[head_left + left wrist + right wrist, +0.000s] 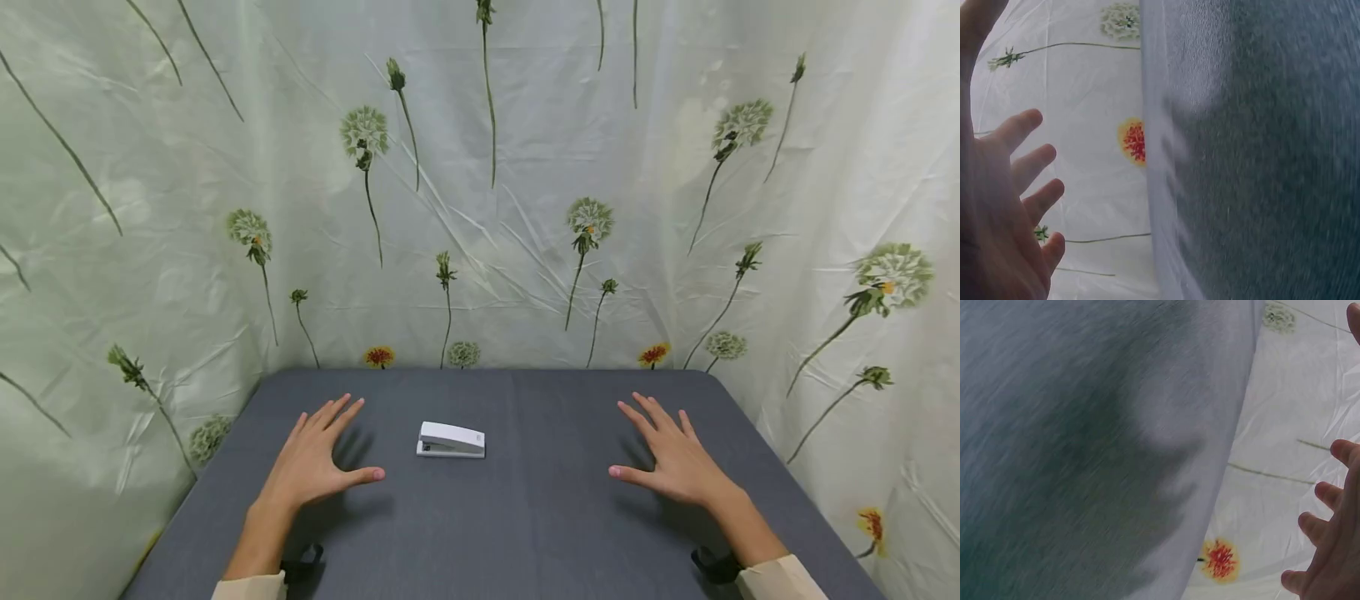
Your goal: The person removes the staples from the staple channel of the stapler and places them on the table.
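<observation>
No lettering or numbers legible. White stapler (452, 440): one small mark (478, 437) near the right-hand end of its upper arm (448, 433), too small to read.

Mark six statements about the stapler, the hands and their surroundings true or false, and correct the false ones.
1. A stapler lies on the gray table. True.
2. The stapler is black. False: it is white.
3. The left hand is nearer the stapler than the right hand is. True.
4. The right hand grips the stapler. False: it holds nothing.
5. The backdrop is floral. True.
6. Both hands touch the stapler. False: neither does.
</observation>
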Motion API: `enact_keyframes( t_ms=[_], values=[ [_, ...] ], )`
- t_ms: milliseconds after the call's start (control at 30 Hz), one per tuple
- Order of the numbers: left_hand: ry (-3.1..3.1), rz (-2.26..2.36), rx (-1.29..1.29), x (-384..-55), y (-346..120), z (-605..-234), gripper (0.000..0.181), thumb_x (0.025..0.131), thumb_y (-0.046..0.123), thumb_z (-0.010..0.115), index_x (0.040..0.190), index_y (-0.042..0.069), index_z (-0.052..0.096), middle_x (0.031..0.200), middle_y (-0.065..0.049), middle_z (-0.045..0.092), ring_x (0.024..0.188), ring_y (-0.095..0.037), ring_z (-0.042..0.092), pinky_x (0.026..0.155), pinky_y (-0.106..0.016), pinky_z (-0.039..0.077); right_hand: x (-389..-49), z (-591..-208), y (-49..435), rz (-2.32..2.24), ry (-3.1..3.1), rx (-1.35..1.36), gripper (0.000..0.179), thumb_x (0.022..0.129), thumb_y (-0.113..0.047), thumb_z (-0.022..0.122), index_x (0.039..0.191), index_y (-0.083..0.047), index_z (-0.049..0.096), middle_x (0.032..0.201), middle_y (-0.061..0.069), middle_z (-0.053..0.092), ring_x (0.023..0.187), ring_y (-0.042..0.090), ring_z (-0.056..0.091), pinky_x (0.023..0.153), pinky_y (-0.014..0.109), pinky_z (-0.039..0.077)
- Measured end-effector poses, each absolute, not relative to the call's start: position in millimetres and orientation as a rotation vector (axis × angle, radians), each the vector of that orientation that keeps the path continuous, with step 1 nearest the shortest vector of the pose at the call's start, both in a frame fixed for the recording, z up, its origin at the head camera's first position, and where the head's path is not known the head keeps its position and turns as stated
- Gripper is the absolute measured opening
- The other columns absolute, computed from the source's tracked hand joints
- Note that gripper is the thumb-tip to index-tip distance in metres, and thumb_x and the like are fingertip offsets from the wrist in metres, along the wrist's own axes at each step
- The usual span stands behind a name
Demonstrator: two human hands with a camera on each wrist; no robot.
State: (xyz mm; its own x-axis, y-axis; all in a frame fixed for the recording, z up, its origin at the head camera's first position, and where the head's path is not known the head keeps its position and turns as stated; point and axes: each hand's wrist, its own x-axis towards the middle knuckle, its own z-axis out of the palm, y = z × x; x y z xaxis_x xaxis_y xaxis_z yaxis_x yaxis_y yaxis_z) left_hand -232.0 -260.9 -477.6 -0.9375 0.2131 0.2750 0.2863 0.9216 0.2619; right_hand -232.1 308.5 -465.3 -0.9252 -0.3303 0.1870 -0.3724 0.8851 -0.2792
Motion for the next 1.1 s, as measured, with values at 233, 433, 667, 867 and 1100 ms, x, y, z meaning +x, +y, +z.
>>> enact_keyframes(
  t_ms=[233,433,667,867,1100],
  values=[
    [-2.800,-0.490,-0.413,-237.2,-252.4,-482.5,0.113,0.068,0.082,0.075,0.160,0.025,0.040,0.164,-0.014,0.039,0.147,-0.043,0.040,0.119,-0.068,0.022,-240.8,-465.8,288.9,0.510,-2.897,0.581,0.100,0.085,-0.069,0.071,0.165,-0.033,0.024,0.170,0.013,0.023,0.154,0.047,0.025,0.116,0.077,0.010],
    [-2.778,-0.565,-0.412,-242.9,-242.6,-488.8,0.115,0.067,0.080,0.078,0.161,0.026,0.039,0.162,-0.013,0.042,0.143,-0.043,0.045,0.119,-0.066,0.026,-248.3,-464.0,270.5,0.536,-2.876,0.619,0.099,0.086,-0.070,0.069,0.165,-0.030,0.025,0.170,0.013,0.024,0.151,0.042,0.034,0.117,0.075,0.014],
    [-2.786,-0.654,-0.397,-251.7,-227.7,-498.4,0.110,0.069,0.079,0.078,0.159,0.028,0.041,0.160,-0.012,0.046,0.142,-0.043,0.048,0.107,-0.070,0.039,-254.6,-460.4,246.2,0.583,-2.865,0.647,0.100,0.084,-0.073,0.069,0.164,-0.028,0.029,0.169,0.013,0.027,0.150,0.038,0.038,0.119,0.072,0.018],
    [-2.837,-0.800,-0.392,-257.8,-214.7,-502.8,0.104,0.070,0.075,0.080,0.157,0.027,0.046,0.157,-0.013,0.048,0.143,-0.043,0.046,0.105,-0.071,0.041,-260.6,-460.2,223.8,0.623,-2.867,0.665,0.102,0.084,-0.075,0.067,0.164,-0.025,0.030,0.169,0.010,0.027,0.151,0.036,0.037,0.122,0.066,0.021],
    [-2.870,-0.900,-0.408,-264.5,-201.6,-507.5,0.103,0.069,0.072,0.083,0.154,0.023,0.051,0.155,-0.014,0.051,0.143,-0.043,0.046,0.107,-0.070,0.039,-266.6,-461.9,196.5,0.673,-2.866,0.687,0.100,0.084,-0.074,0.068,0.163,-0.024,0.033,0.167,0.009,0.033,0.150,0.037,0.039,0.118,0.066,0.031]
  ],
)
